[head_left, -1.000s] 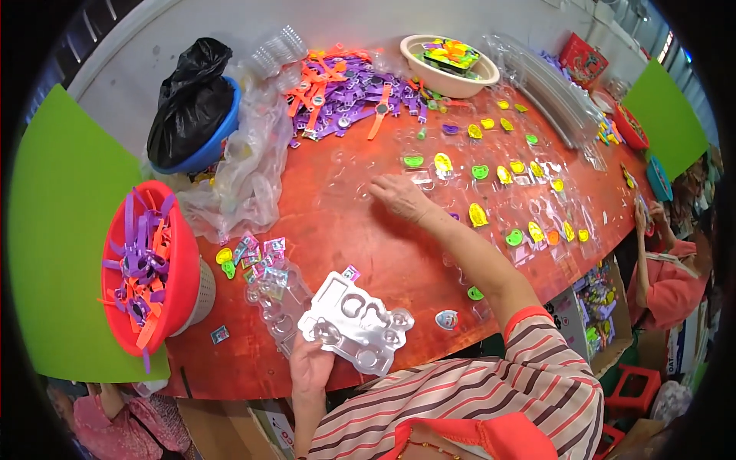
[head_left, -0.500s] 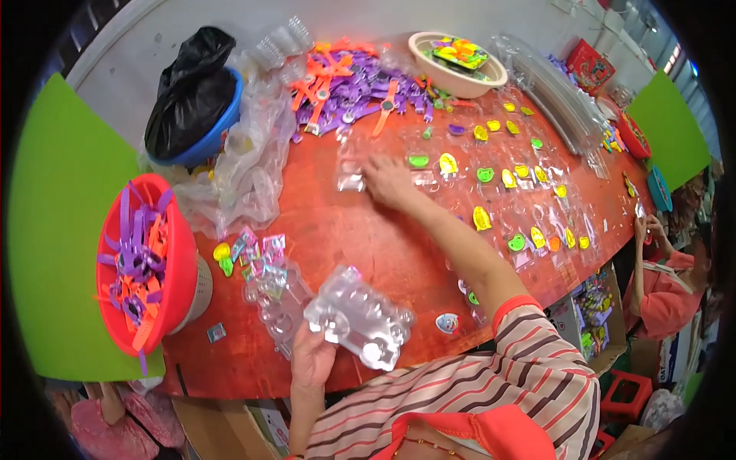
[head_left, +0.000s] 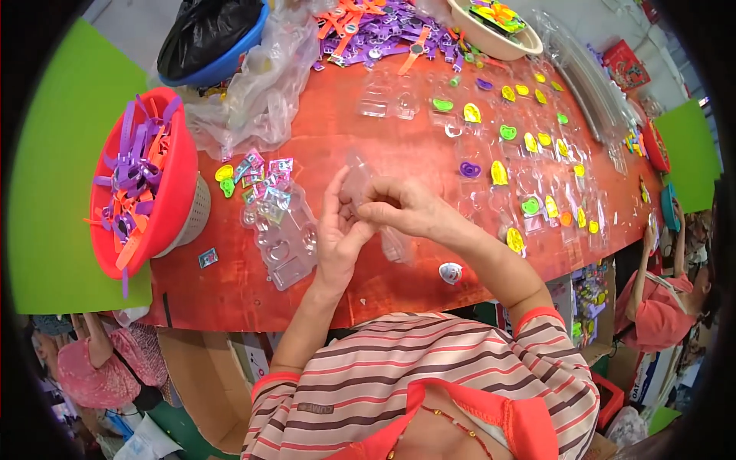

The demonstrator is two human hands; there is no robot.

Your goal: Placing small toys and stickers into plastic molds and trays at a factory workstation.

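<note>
My left hand [head_left: 338,234] grips a few clear plastic blister trays [head_left: 395,247] above the near middle of the red table. My right hand [head_left: 410,205] meets it there, thumb and fingers pinched at the trays' edge; how many trays it has is hidden. Beyond my hands, an unfilled clear tray [head_left: 374,100] lies flat at the left end of the laid-out rows. Left of my left hand rest more clear trays [head_left: 288,253], with small shiny sachets [head_left: 259,170] on their far end.
Yellow, green and purple plastic pieces [head_left: 499,172] sit in the trays to the right. A red basin [head_left: 182,218] of purple and orange toy watches stands at the left; more watches [head_left: 399,34] are heaped at the back. A round printed piece [head_left: 451,272] lies near the front edge.
My right hand has come back from the far tray, which stays lying there, to the trays in my left hand. Those trays are now tilted up on edge. My view has shifted too.
</note>
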